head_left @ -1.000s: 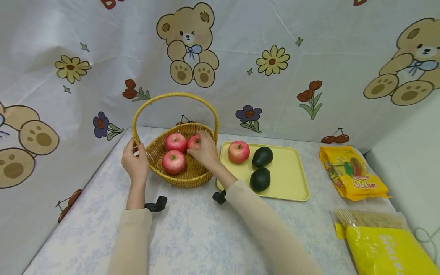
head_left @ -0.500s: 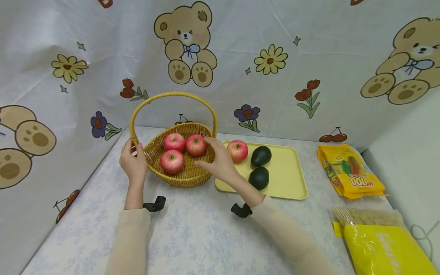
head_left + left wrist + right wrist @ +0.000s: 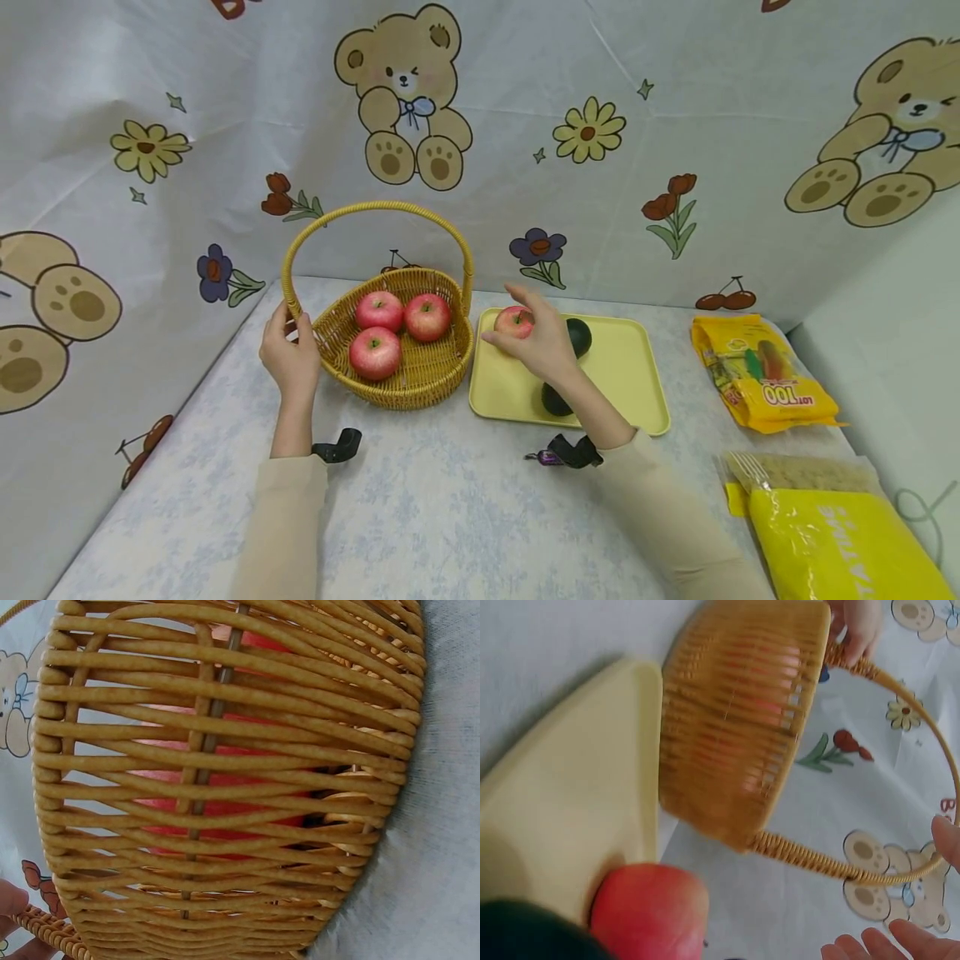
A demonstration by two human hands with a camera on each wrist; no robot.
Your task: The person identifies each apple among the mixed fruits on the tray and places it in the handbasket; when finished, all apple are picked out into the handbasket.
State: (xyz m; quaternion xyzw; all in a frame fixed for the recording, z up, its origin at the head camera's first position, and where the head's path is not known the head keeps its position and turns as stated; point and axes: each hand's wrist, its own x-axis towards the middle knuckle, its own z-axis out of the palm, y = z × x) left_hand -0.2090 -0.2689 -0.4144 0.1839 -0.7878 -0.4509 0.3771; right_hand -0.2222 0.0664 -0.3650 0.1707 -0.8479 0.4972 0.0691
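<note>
My left hand [image 3: 291,354] grips the left base of the handle on a yellow wicker basket [image 3: 408,396]. Three red apples [image 3: 376,352] lie inside it; in the left wrist view, red shows through the basket's woven wall [image 3: 225,761]. Over the tray [image 3: 626,375], my right hand [image 3: 546,343] hovers with thumb and fingers spread and nothing between them. Just beyond its fingertips sits another apple [image 3: 512,319], partly covered by the hand in the head view. Two dark green avocados [image 3: 580,336] rest on the same pale yellow tray, partly hidden behind the hand and wrist.
A yellow-orange snack bag [image 3: 768,375] lies right of the tray. Closer to me is a bright yellow package [image 3: 840,533]. Behind the table hangs a white cloth printed with bears [image 3: 408,100] and flowers. The basket stands just left of the tray.
My right hand has let go of an apple in the basket and moved right, out over the tray by the remaining apple there. The left hand keeps its grip on the handle.
</note>
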